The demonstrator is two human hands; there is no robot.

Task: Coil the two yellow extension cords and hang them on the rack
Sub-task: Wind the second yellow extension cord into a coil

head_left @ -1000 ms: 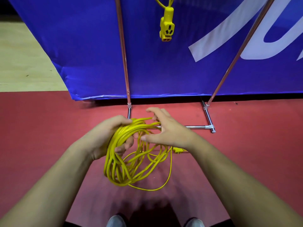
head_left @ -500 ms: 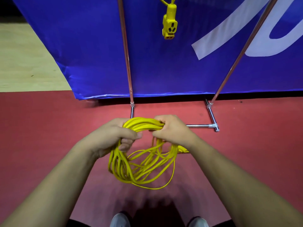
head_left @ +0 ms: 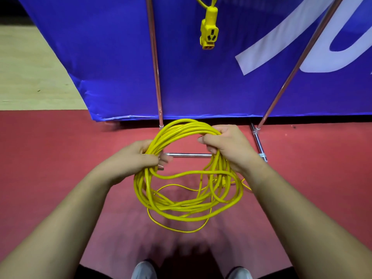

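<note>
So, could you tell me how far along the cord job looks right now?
One cord seems hung already: its yellow socket dangles between the rack poles. In hand: the left hand and right hand both grip the second cord's coil, its lower loops loose. Left: tidy it and hang it.

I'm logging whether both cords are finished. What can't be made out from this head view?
All in the head view:
- rack: its top is cut off by the upper edge, so whatever carries the cord is unseen.
- hanging cord: only the socket end shows, and the rest lies above the frame, so its coiling cannot be judged.
- held coil: its ends are lost among the loose loops below the right hand.
</note>
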